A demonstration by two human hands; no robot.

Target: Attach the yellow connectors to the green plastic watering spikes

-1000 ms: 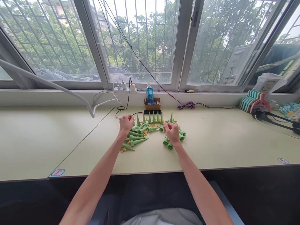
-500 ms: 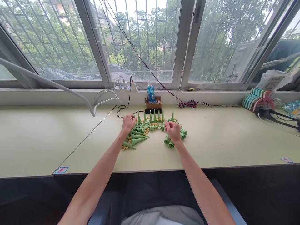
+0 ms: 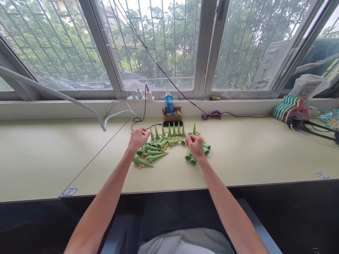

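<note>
Several green plastic plant-watering spikes stand point up in a row, and the upright spike (image 3: 152,134) at its left end is just right of my left hand (image 3: 138,138). My left hand hovers beside it, thumb and fingers slightly apart, with nothing visible between them. Below lies a heap of loose green spikes (image 3: 156,158) with small yellow valve pieces (image 3: 164,146). My right hand (image 3: 195,145) is closed in a pinch over the right-hand group of spikes (image 3: 188,155); what it holds, if anything, is hidden. One more upright spike (image 3: 194,128) stands just behind it.
Behind the row lie a dark phone (image 3: 172,124) and a cardboard box (image 3: 172,117) with a blue-labelled bottle (image 3: 169,102). A cable bundle (image 3: 212,115) rests to the right. Farther right are hangers (image 3: 288,108) and a black strapped device (image 3: 312,127). A white tube (image 3: 66,97) crosses the left side.
My left hand has let go of the spike at the row's left end and moved left, leaving it standing upright. My right hand has barely moved. The view has shifted slightly.
</note>
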